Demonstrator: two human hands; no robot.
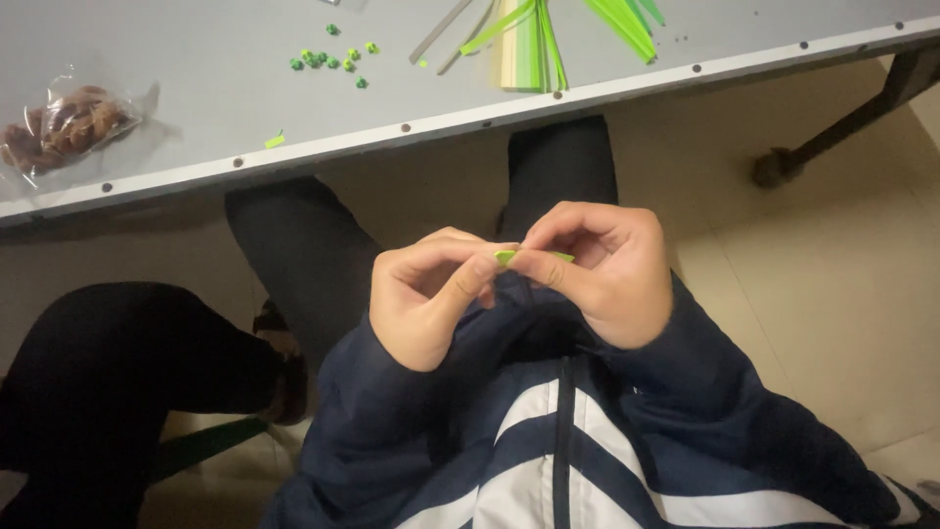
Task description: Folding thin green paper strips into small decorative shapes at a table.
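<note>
Fingers [490, 266] of left hand [426, 299] and right hand [607, 274] pinch shut on a small bright-green folded paper strip [507, 257] between them, seemingly mid-fold; pressing the crease calls for firm, even squeezing.

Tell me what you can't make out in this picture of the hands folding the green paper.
- Green paper strip, head view: mostly covered by the fingers of the left hand and right hand; its shape is unclear.
- Small green pieces on the table: too small to tell.
- Paper strips: cut off by the top edge.

green strip [509, 257] mostly hidden — fingers [548, 269], snack bag [59, 125] edge-cropped
</note>
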